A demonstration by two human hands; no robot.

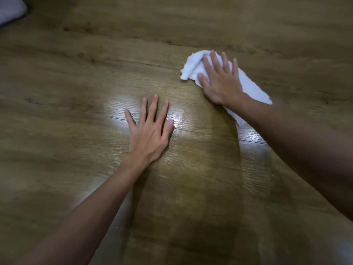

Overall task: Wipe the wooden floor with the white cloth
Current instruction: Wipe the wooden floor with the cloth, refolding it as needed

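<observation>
Up at two o'clock, your right hand (219,81) presses flat on the white cloth (252,87), fingers straight and spread. Your left hand (149,134) rests at centre on the wooden floor (76,83), fingers released, holding nothing, well apart from the cloth.

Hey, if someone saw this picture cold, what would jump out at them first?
The white cloth at upper right, pressed flat to the wooden floor under the right hand with its fingers spread. Next, the left hand lying flat on bare boards at centre, beside a bright glare patch. A pale object sits in the top-left corner.
</observation>
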